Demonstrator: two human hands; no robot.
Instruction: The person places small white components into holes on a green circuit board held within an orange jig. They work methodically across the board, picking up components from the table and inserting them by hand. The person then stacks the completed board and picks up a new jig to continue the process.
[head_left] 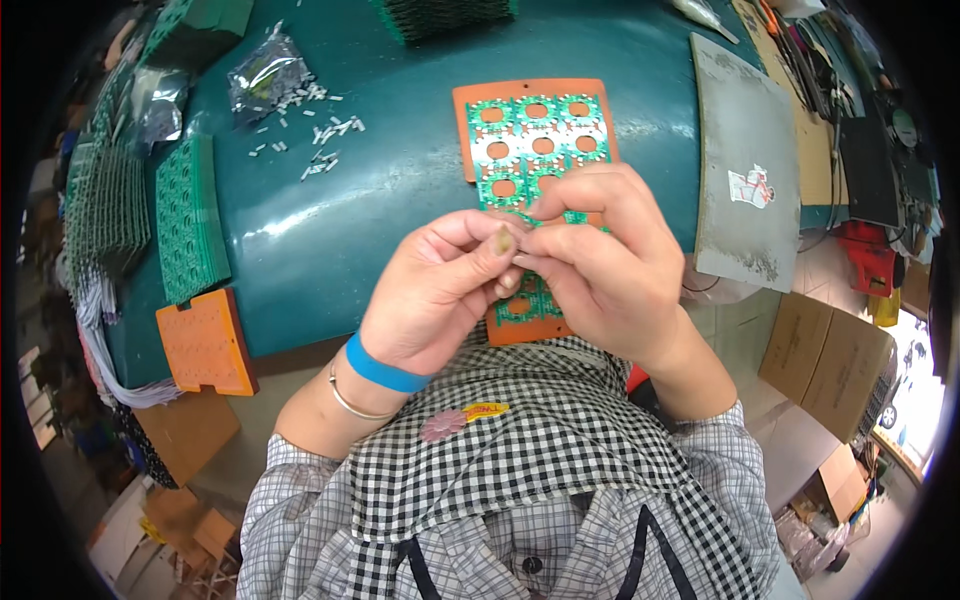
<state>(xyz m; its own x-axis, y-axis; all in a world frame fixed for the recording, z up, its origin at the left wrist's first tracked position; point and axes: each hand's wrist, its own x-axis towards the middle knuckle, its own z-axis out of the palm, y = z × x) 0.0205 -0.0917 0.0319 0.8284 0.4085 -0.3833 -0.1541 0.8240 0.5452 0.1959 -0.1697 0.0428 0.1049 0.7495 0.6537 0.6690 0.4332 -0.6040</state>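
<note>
My left hand (440, 290) and my right hand (605, 265) meet fingertip to fingertip just above the near end of a green circuit board panel (540, 135) that lies on an orange jig plate (465, 110). Both hands pinch something very small between thumb and fingers; it is too small to make out. The panel has round holes in rows. My hands hide its near part. A blue band and a thin bracelet sit on my left wrist.
Small loose metal parts (325, 130) and a clear plastic bag (265, 75) lie at the far left of the teal table (330, 240). Stacks of green panels (190, 215) and another orange jig (205, 340) stand at the left. A grey board (745, 170) lies right.
</note>
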